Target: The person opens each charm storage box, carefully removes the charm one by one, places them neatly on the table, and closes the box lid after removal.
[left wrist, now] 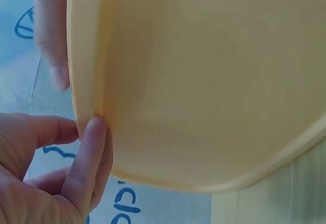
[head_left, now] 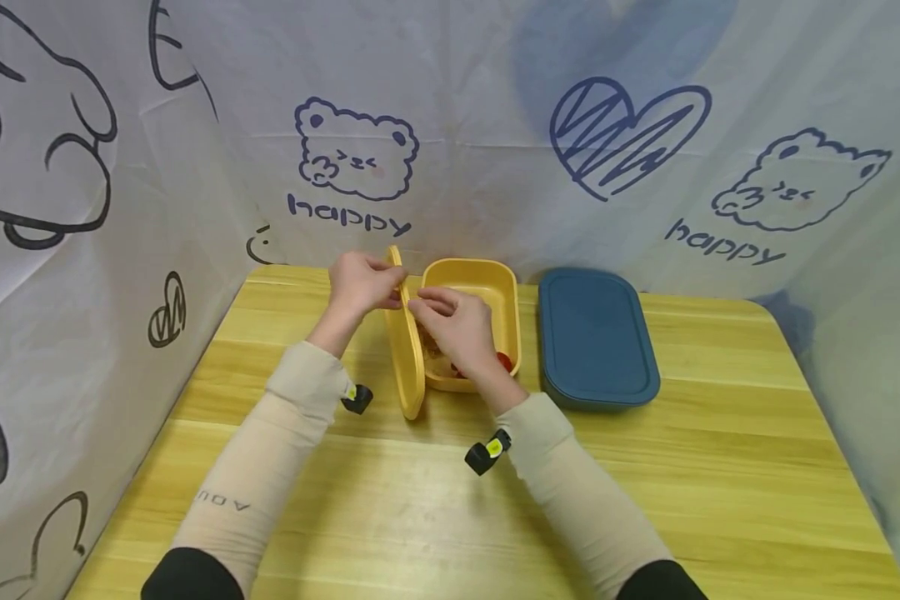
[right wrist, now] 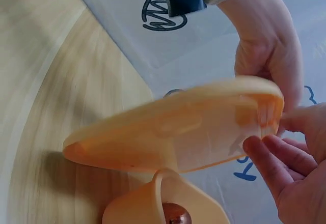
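Note:
A yellow lid (head_left: pixel 408 358) stands tilted up on edge along the left side of a yellow food box (head_left: pixel 506 308). My left hand (head_left: pixel 363 283) pinches the lid's far edge between thumb and fingers; the left wrist view shows this hand (left wrist: pixel 66 168) close up. My right hand (head_left: pixel 461 325) is over the box, its fingertips close to the lid's inner side. In the right wrist view the right hand's fingers (right wrist: pixel 285 163) overlap the lid corner; contact is unclear. Red round pieces (head_left: pixel 504 361) and something brownish lie in the box, partly hidden by the right hand.
A dark blue lidded box (head_left: pixel 598 337) sits right of the yellow box on the wooden table (head_left: pixel 720 467). Printed white cloth (head_left: pixel 480 192) hangs behind and along both sides. Black wrist cameras (head_left: pixel 487 452) are strapped below both sleeves.

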{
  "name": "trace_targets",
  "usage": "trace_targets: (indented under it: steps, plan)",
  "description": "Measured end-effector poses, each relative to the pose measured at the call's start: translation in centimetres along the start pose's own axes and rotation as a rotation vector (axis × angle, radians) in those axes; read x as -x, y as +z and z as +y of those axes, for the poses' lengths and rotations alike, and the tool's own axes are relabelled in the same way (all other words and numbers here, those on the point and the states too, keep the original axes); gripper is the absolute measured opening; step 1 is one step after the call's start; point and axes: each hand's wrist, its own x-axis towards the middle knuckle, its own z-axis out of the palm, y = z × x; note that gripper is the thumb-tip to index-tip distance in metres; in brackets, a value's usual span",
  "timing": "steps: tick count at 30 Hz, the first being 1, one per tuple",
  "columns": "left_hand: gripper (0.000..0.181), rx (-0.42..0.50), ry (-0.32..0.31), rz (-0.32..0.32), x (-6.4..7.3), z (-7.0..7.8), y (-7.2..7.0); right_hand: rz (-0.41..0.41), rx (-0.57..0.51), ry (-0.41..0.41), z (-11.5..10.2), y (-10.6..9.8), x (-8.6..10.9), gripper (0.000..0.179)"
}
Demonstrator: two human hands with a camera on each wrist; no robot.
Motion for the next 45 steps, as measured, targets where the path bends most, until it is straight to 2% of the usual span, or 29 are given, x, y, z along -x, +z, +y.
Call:
trace_targets:
  steps: [4,10,22,31,34,41,45]
  plan:
    - [0.036,0.032,-0.021,-0.022,0.2,-0.4,-1.0,-0.003,-0.05,0.026,0.6,-0.2,-0.1,0.034]
    - [0.039,0.083,-0.025,-0.013,0.4,-0.9,-3.1,-0.014,0.007,0.049,1.6,-0.3,-0.5,0.034]
    - [0.045,0.189,-0.018,0.037,0.8,-2.0,-7.3,-0.064,0.044,0.092,3.0,-0.2,-0.9,0.037]
    - [0.049,0.305,-0.052,0.008,0.6,-3.1,-9.4,-0.06,0.058,0.124,3.4,0.2,-1.0,0.032]
    - [0.044,0.354,-0.06,0.001,0.6,-3.5,-9.9,-0.06,0.064,0.132,3.6,0.3,-1.0,0.03]
    - [0.008,0.439,-0.07,-0.017,0.5,-4.3,-11.1,-0.08,0.074,0.13,3.9,0.9,-1.1,0.03]
    - [0.011,0.484,-0.075,-0.02,0.6,-4.6,-11.7,-0.087,0.077,0.119,4.0,1.2,-1.1,0.029]
